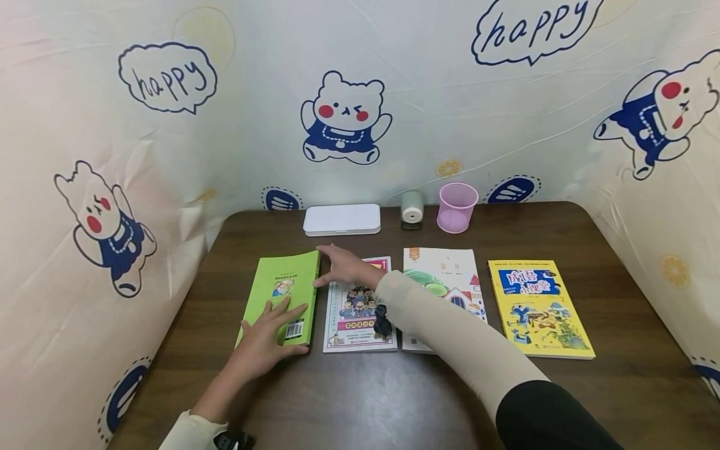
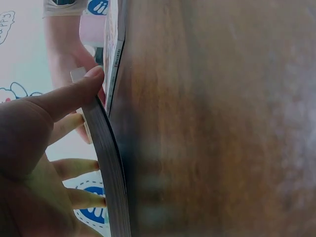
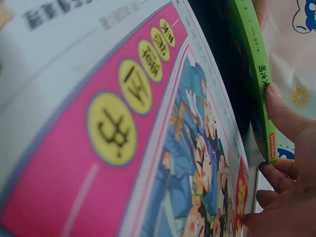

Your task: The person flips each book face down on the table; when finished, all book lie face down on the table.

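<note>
A green book (image 1: pixel 289 275) lies at the left of the row, back cover with barcode facing up. My left hand (image 1: pixel 270 334) rests on its lower part, fingers spread over the cover. In the left wrist view the left thumb (image 2: pixel 81 91) touches the corner by the page edges (image 2: pixel 106 158). At the top right corner of that book, my right hand (image 1: pixel 345 265) holds it, thumb on the spine and a finger at the top edge. The right wrist view shows this thumb (image 3: pixel 284 111) against the green spine (image 3: pixel 256 64). Under the right wrist lies a pink-bordered comic-style book (image 1: pixel 360 312).
Right of these lie a white illustrated book (image 1: pixel 444 269), partly covered by the right forearm, and a yellow book (image 1: pixel 540 312). Along the back edge stand a white flat case (image 1: pixel 342 220), a small green-and-white device (image 1: pixel 412 208) and a pink cup (image 1: pixel 457 209). Printed cloth surrounds the wooden table (image 1: pixel 360 400).
</note>
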A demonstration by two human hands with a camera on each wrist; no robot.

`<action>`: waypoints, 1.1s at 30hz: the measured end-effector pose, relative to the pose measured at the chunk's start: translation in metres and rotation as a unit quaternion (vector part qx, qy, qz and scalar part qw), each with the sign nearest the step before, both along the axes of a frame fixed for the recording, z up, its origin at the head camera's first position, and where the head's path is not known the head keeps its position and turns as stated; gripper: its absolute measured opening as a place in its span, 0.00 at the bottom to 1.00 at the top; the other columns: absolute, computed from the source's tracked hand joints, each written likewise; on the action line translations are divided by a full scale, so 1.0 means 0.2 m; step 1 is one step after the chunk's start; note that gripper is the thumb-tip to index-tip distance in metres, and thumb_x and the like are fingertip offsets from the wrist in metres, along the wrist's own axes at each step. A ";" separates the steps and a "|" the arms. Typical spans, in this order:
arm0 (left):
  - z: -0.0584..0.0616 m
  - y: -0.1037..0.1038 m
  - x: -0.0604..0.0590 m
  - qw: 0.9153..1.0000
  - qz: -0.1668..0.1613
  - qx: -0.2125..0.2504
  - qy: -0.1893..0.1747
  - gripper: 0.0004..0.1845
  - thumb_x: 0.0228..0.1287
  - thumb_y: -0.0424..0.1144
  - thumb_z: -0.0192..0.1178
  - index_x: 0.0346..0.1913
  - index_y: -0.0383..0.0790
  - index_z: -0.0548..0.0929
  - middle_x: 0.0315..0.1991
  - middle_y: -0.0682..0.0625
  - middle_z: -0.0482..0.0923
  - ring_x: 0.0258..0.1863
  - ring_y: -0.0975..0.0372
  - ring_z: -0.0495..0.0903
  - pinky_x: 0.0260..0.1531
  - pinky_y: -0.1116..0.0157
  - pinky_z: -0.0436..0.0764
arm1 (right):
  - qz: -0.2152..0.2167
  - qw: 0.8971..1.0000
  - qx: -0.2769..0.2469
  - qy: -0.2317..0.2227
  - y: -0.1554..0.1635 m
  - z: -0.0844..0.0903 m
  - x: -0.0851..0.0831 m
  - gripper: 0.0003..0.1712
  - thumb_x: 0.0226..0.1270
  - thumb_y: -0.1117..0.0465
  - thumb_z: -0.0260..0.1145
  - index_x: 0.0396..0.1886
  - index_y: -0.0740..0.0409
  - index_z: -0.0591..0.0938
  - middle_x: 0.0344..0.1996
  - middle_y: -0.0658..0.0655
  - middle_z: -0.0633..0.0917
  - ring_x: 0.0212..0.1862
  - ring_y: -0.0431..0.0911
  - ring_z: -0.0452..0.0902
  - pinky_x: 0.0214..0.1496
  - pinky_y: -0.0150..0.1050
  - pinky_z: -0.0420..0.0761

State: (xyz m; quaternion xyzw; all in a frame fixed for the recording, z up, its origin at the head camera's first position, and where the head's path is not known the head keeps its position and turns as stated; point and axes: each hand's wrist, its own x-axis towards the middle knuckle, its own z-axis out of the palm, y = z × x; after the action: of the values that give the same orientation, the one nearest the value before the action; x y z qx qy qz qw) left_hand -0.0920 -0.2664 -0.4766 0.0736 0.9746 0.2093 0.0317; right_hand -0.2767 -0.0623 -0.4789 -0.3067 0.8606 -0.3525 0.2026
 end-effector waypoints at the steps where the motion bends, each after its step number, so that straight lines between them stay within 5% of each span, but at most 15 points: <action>1: 0.00 0.00 0.00 1.000 0.000 -0.004 -0.001 0.45 0.50 0.58 0.79 0.74 0.60 0.75 0.78 0.37 0.62 0.74 0.25 0.51 0.50 0.12 0.42 | -0.001 1.000 0.003 0.001 0.00 0.00 0.00 0.59 0.61 0.44 0.78 0.83 0.55 0.57 0.82 0.59 0.58 0.83 0.54 0.44 0.82 0.51 0.54; 17: 0.00 0.01 -0.02 0.999 0.001 -0.035 -0.033 0.42 0.50 0.56 0.80 0.72 0.59 0.77 0.79 0.36 0.59 0.75 0.25 0.47 0.52 0.12 0.41 | -0.001 0.998 0.054 0.025 -0.02 -0.02 0.03 0.57 0.64 0.44 0.76 0.83 0.55 0.56 0.81 0.59 0.59 0.84 0.55 0.43 0.84 0.53 0.44; 33: 0.00 0.02 -0.03 0.997 -0.004 -0.060 -0.048 0.41 0.51 0.55 0.80 0.71 0.59 0.78 0.79 0.35 0.58 0.75 0.25 0.46 0.53 0.13 0.43 | 0.002 0.995 0.067 0.067 -0.03 -0.04 0.03 0.55 0.63 0.44 0.77 0.82 0.57 0.59 0.80 0.57 0.63 0.83 0.54 0.46 0.83 0.55 0.46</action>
State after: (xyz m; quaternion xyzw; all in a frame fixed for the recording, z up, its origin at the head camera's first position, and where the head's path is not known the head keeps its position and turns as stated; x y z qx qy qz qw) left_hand -0.0988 -0.2625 -0.4760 0.0650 0.9825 0.1532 0.0832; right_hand -0.2715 -0.0677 -0.4870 -0.3165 0.8935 -0.2721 0.1655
